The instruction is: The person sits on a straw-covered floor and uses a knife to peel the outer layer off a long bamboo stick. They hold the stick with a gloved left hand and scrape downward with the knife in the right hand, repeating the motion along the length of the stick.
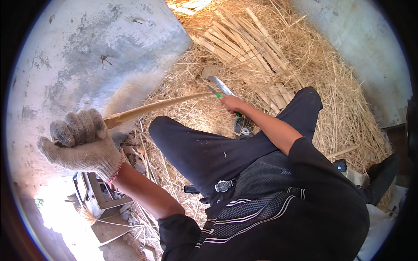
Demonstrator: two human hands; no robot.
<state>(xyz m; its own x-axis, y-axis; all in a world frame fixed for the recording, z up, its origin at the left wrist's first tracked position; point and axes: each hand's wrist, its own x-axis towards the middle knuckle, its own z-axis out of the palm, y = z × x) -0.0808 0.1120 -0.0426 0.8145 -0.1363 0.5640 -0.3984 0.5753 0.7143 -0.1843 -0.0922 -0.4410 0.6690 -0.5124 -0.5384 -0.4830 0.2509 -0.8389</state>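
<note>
My left hand, in a knitted grey work glove, is closed around one end of a long split bamboo strip. The strip reaches across in front of my left knee, its far end beside the knife blade. My bare right hand is closed on a small knife with a green and black handle, its blade pointing up and left. Just beyond that hand lies a wider curved silver blade; its lower part is hidden behind my fingers. Whether the knife edge touches the strip I cannot tell.
Many split bamboo strips lie in a pile on straw-like shavings ahead. Pale walls stand at left and right. A wristwatch is at my waist. A wooden frame and debris sit at lower left, a small dark device at right.
</note>
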